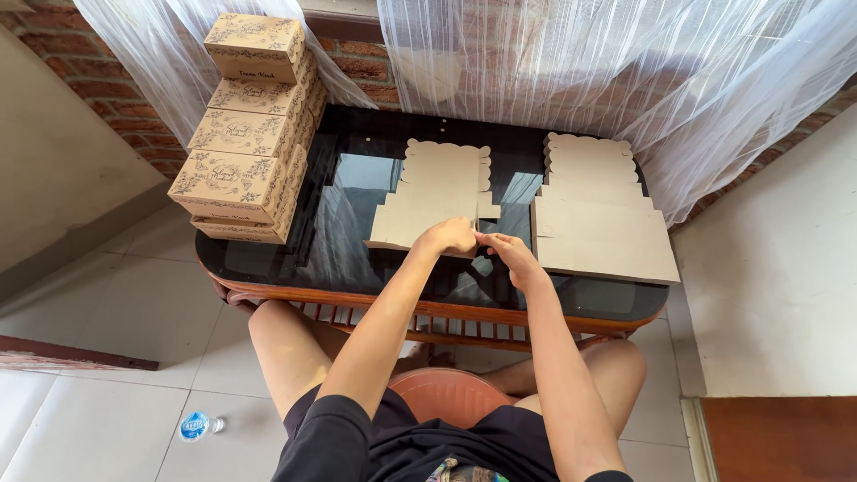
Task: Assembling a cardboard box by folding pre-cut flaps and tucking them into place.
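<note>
A flat, unfolded brown cardboard box blank [437, 192] with a scalloped far edge lies on the dark glass table [357, 170] in front of me. My left hand [446, 236] is closed on its near edge, fingers curled over the card. My right hand [507, 252] pinches the same edge right beside it, the two hands almost touching. To the right lies a stack of several more flat blanks [598, 214], untouched.
A tall pile of several assembled printed brown boxes [250, 134] stands on the table's left end. White sheer curtains [580, 62] hang over a brick wall behind. A plastic bottle [198, 426] lies on the tiled floor at the left. My bare knees sit under the table's wooden rim [446, 312].
</note>
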